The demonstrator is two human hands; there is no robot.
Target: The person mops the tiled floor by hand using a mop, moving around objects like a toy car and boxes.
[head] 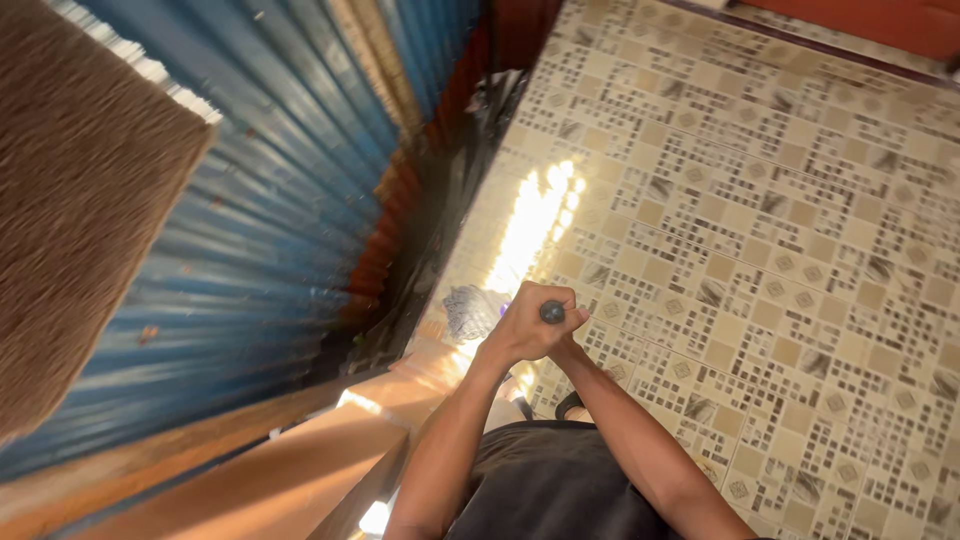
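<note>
Mop handle [552, 312] | gripped by left hand [525, 330], fingers closed; right hand hidden, state unclear | grey mop head [470, 310] on patterned floor [780, 250] beside corrugated wall [290, 200] | risk: head snagging wall base, slipping on wet sheen.

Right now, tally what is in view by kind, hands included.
Hands gripping the handle: 2, left hand and right hand
Dark round-ended mop handle: 1
Grey stringy mop head: 1
Blue corrugated metal wall: 1
Beige patterned tile floor: 1
Total: 6

Bare forearms — no sleeves in view — above a dark grey garment [545, 485]
</note>
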